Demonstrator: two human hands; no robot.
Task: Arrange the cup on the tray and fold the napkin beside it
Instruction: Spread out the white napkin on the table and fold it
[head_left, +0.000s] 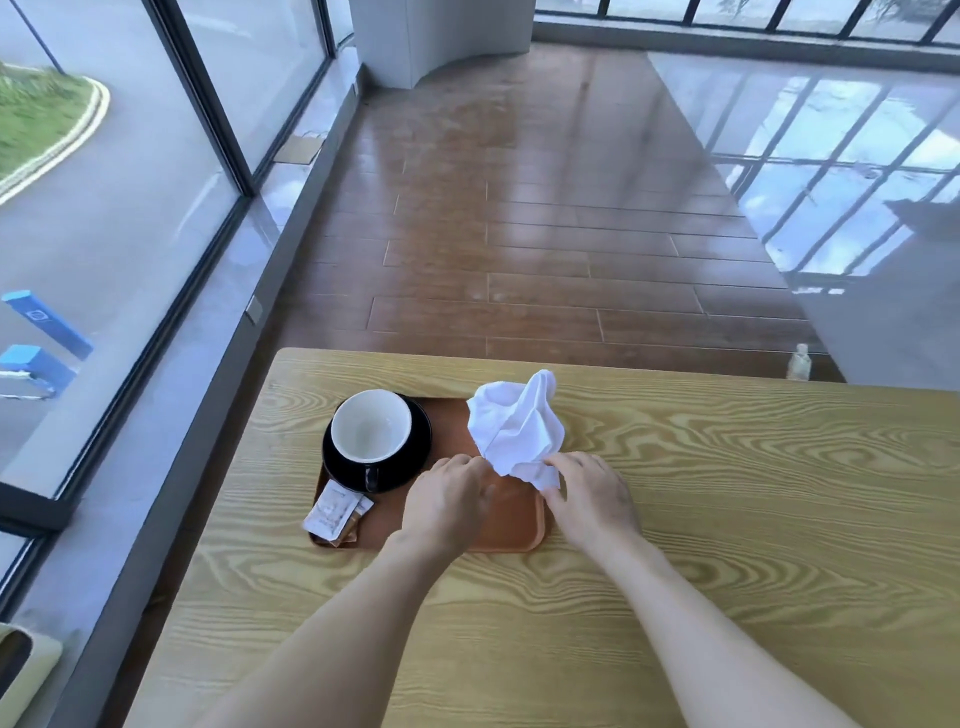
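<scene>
With both hands, left hand (451, 492) and right hand (589, 489), pinching the bunched napkin (517, 426) over the tray (511, 525), I'd shake it flat before creasing.

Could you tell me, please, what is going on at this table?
A person is working on a white napkin over a brown tray on a wooden table. The left hand and the right hand each pinch its lower edge, and it stands up crumpled, not yet folded. A cup sits upright on a black saucer at the tray's left end, with some small packets in the near left corner.
</scene>
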